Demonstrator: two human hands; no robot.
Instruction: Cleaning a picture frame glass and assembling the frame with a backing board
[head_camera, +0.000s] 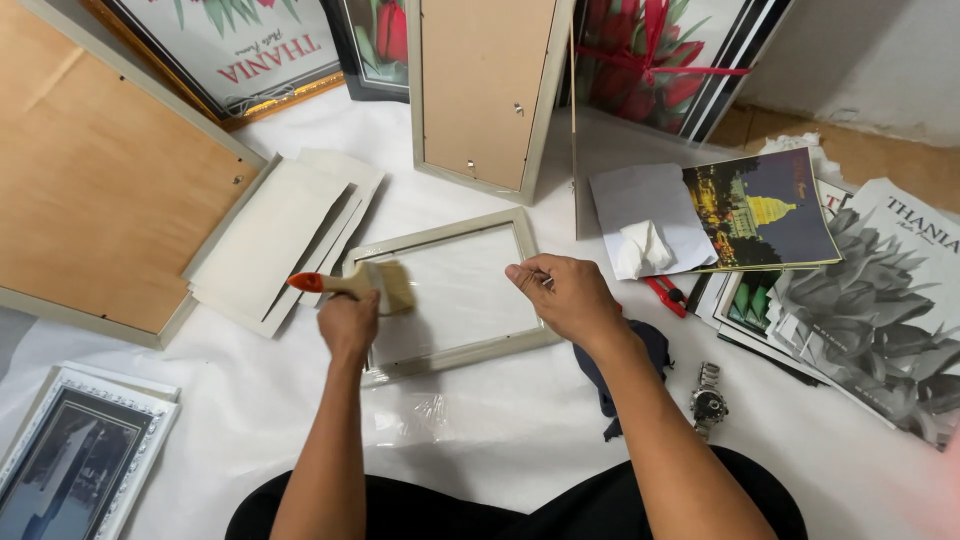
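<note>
A white sheet (500, 420) on the floor carries picture frames (455, 290), prints (870, 300), a wristwatch (708, 400).

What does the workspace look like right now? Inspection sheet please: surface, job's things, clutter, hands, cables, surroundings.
Surface: white sheet spread over the floor, wrinkled near the person.
Job's things: small pale picture frame lying flat; wide paintbrush with a red-tipped handle over its left edge.
Clutter: stack of backing boards, crumpled tissue, red-handled tool, wristwatch, dark cloth, loose prints.
Hands: left hand grips the paintbrush; right hand steadies the frame's right edge.
Cables: nothing seen.
Surroundings: large frame back at left, upright frame back, flower posters, framed picture at bottom left.
</note>
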